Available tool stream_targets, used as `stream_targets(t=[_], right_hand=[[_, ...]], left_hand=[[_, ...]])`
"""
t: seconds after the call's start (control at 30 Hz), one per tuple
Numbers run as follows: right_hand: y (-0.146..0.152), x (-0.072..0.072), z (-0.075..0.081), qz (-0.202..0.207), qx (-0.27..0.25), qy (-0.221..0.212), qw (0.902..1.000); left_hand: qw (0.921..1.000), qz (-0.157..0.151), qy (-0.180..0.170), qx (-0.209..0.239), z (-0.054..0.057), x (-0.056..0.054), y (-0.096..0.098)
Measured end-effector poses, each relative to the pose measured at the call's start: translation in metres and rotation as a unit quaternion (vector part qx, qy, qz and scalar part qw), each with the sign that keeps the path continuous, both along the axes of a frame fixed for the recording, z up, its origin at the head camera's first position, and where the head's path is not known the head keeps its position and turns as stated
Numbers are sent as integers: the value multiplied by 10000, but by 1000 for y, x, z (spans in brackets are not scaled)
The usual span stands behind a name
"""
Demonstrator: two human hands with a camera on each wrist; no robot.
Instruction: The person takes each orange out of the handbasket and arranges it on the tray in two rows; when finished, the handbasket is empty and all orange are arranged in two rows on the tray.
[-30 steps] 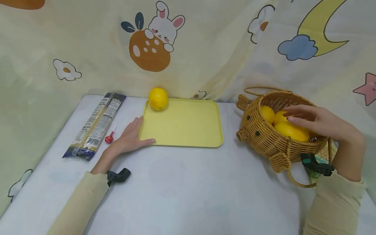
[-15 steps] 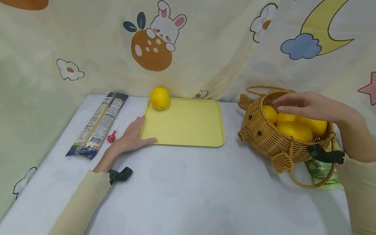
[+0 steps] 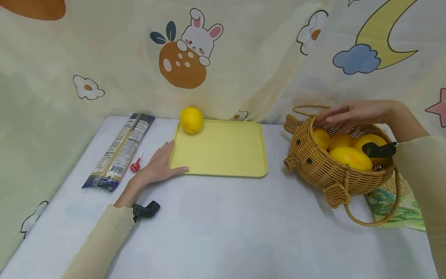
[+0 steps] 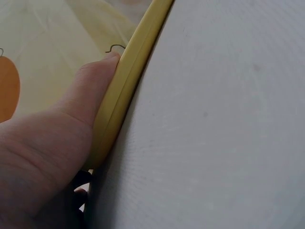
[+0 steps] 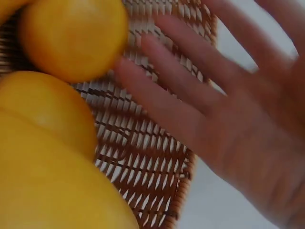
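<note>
My left hand [image 3: 157, 166] lies at the near left corner of a yellow tray [image 3: 226, 151], fingers along its left side and thumb along its front edge. In the left wrist view the thumb [image 4: 90, 86] presses on the tray's rim [image 4: 119, 90]. A round yellow-orange fruit [image 3: 191, 120] sits at the tray's far left corner. My right hand [image 3: 364, 114] reaches over the far side of a wicker basket [image 3: 315, 170] with an animal face. Its fingers are straight, empty and spread beside the inner wall. Several yellow fruits, one longer and oval [image 3: 351, 159], fill the basket.
Left of the tray lie a long plastic packet [image 3: 120, 151] and a red lollipop [image 3: 135, 166]. A green patterned packet [image 3: 400, 205] lies partly under the basket's near handle [image 3: 373, 224]. A printed curtain [image 3: 251, 58] hangs behind the table's far edge.
My right hand has moved from over the fruits to the basket's far side, uncovering more of them. The left hand keeps its place at the tray. The head view has shifted slightly.
</note>
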State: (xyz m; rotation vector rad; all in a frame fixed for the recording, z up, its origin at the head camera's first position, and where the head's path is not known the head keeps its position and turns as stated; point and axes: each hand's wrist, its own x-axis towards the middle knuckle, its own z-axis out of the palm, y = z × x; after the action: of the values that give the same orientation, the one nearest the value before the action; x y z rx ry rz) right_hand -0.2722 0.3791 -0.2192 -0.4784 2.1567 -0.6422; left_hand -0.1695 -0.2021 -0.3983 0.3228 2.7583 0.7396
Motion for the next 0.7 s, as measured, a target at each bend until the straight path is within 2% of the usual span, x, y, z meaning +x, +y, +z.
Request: stream_targets(t=[0.1,0.3,0.47,0.57,0.7], right_hand=[[5,-5,-7,61,-170,-430,9989],[13,-10,-20,-84,-710,-757,9946],[18,-14,-33,-200,-1034,-1062,9887],[19,-16,-38,-260,-1127,-1247,9854],[17,-18,-42,-443,-953,-1322,9856]], left_hand=[[10000,-9,4,-22,0,-1,1],[10000,3,17,-32,6,-1,2],[10000,32,12,-82,5,-1,2],[10000,40,9,-87,2,0,2],[10000,34,6,-36,1,2,3]])
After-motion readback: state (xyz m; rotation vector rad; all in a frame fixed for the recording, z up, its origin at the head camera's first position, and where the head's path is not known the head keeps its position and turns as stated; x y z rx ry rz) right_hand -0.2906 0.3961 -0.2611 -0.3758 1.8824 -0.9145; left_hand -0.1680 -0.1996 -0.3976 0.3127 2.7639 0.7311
